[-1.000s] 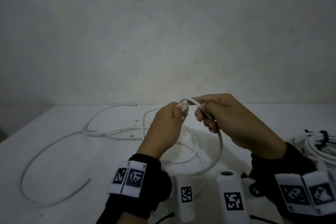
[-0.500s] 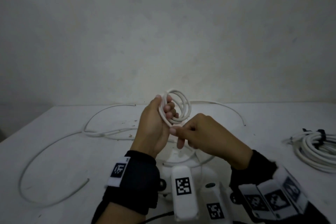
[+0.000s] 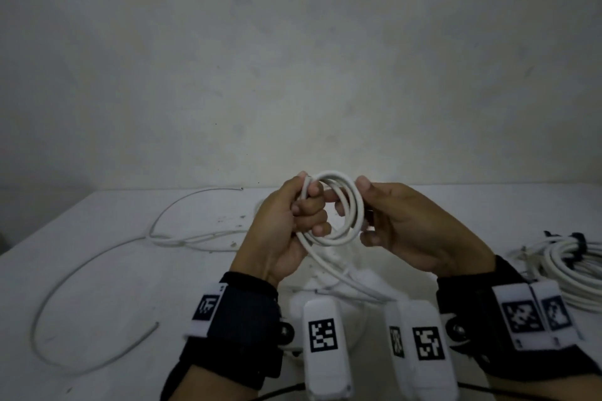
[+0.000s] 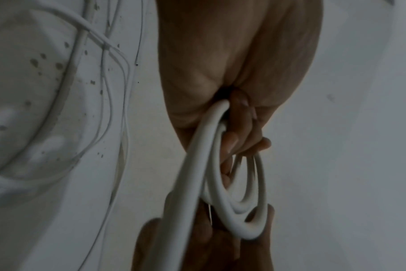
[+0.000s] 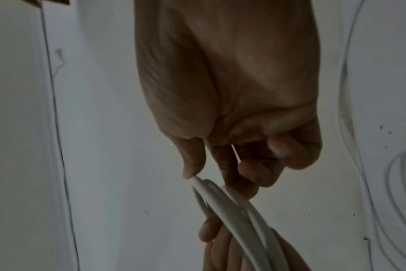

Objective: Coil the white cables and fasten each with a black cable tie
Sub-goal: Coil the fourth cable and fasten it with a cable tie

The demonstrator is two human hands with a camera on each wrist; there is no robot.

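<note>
Above the near edge of the table, both hands meet on a small coil of round white plastic cable (image 3: pixel 342 208); the left hand (image 3: pixel 286 228) has its fingers curled through the loops and grips one side of them, while the right hand (image 3: pixel 413 231) pinches the opposite side between thumb and fingertips (image 5: pixel 192 170), seen close in the right wrist view; neither hand holds anything else. A few turns are stacked, and the free tail (image 3: pixel 338 267) of that cable runs down from the coil toward the white table top (image 3: pixel 114 273); how much slack is left I cannot tell, for the wrists hide it. To my eye the winding is under way, not finished; the next move calls for the right hand to draw up more tail and lay another loop over the left fingers without letting the stack spring open, then for a tie. Farther left, a thinner white cable (image 3: pixel 75 270) lies uncoiled in a wide arc; far right sits a finished bundle of white cable (image 3: pixel 566 273) fastened with a black cable tie (image 3: pixel 578 239); no loose tie shows anywhere.
</note>
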